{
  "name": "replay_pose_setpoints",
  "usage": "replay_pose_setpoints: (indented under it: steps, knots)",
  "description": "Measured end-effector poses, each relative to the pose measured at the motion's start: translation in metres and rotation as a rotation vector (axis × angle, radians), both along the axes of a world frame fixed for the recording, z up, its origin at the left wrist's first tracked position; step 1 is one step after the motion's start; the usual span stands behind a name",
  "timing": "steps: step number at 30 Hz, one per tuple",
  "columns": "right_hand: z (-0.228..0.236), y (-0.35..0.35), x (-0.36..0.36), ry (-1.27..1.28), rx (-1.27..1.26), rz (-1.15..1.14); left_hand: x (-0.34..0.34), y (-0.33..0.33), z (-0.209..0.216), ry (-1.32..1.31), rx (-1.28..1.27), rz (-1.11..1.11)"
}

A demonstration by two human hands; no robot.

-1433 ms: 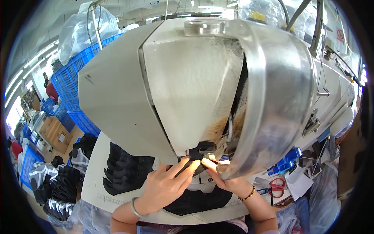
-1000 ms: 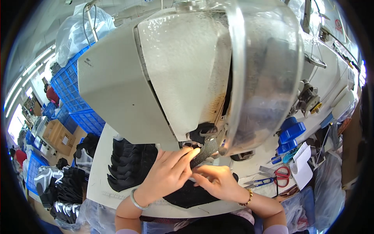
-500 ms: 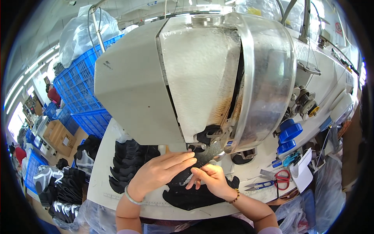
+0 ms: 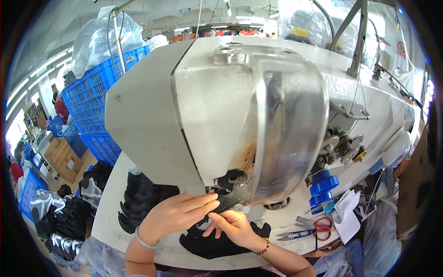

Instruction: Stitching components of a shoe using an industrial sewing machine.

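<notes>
The black piece (image 4: pixel 217 242) lies on the white table (image 4: pixel 107 219) below the 2 hands, the left hand (image 4: pixel 177 213) with fingers extended together, the right hand (image 4: pixel 234 227) half-curled, any grip impossible to tell, near the sewing machine (image 4: pixel 147 120) and 1 pair of scissors (image 4: pixel 323 228).

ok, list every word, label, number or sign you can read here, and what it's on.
No words or numbers legible.
Round red-and-white sign, upper right: looks like a prohibition sign, too small to make out its symbol.
White label on the cardboard box, left: too small to read.
Small blue sign, top: too small to read.
</notes>
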State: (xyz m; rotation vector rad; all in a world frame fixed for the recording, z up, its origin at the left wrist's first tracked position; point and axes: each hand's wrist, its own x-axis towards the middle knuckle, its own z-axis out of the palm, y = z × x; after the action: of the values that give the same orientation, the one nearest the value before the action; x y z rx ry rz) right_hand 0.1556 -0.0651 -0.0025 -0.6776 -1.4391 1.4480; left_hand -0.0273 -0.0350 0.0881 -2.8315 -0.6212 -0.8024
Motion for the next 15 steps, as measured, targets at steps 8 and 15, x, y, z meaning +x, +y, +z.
replay_pose_setpoints:
  steps: [8,15]
  knots:
    - [-0.0029,-0.0001,0.0014,0.061,-0.008,-0.032,0.0056,0.0003,0.0025,-0.026,0.083,0.008]
    - [-0.0046,0.0011,-0.0012,0.100,0.019,-0.036,0.0049,-0.0043,0.0008,-0.029,0.102,0.045]
